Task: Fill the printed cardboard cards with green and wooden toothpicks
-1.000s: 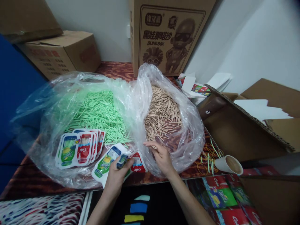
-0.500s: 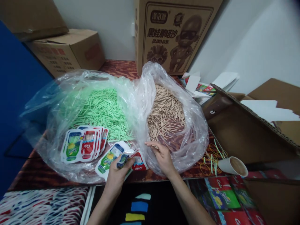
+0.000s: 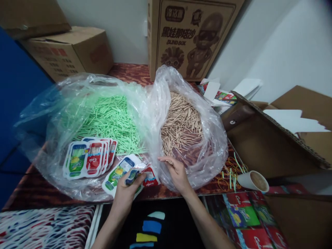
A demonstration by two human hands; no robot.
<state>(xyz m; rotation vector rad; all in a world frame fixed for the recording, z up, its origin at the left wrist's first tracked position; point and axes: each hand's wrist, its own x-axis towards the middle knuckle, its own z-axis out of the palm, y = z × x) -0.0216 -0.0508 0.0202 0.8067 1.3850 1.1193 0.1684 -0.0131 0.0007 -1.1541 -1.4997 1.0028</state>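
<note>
My left hand [image 3: 129, 185] is closed on a printed blister pack [image 3: 151, 175] with a red cola half, tilted over the table edge. Under it lies another pack [image 3: 114, 178] with a green lemon print. My right hand [image 3: 176, 172] pinches a small bundle of tan sticks [image 3: 169, 162] between thumb and fingers, close to the front of the right plastic bag. Tan sticks [image 3: 181, 121] fill that bag. Light green sticks [image 3: 111, 121] lie heaped in the left bag. To the left of my left hand, a stack of filled packs [image 3: 85, 159] rests on the plastic.
Clear plastic bags [image 3: 215, 152] spread over the wood-patterned table. A paper cup [image 3: 252, 181] lies tipped at the right, beside rubber bands [image 3: 223, 183] and loose green sticks. Cardboard boxes [image 3: 186, 41] stand at the back; an open carton [image 3: 259, 148] is on the right. Printed packs [image 3: 243, 211] sit below.
The whole view has shifted slightly, with things appearing a little further left and up. Both hands keep their holds and nearly the same places relative to the bags.
</note>
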